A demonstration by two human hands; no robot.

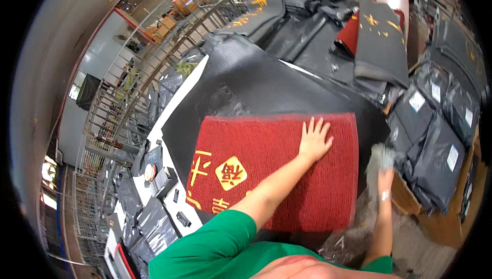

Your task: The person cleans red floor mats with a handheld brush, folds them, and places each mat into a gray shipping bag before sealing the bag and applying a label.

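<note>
A red rug-like mat with yellow characters and a yellow diamond emblem lies flat before me, on a large black sheet. My left hand rests palm down near the mat's far right corner, fingers spread and holding nothing. To the right of the mat, past its edge, is my right hand. Something grey covers it or is in it, perhaps a glove, and motion smears the fingers, so their pose is unclear. The near left part of the mat is hidden behind my left arm.
At the far right of the table lie folded grey mats with yellow lettering. Wrapped dark packages fill a cardboard box on the right. Small black items and plastic bags line the left edge, beside a metal railing.
</note>
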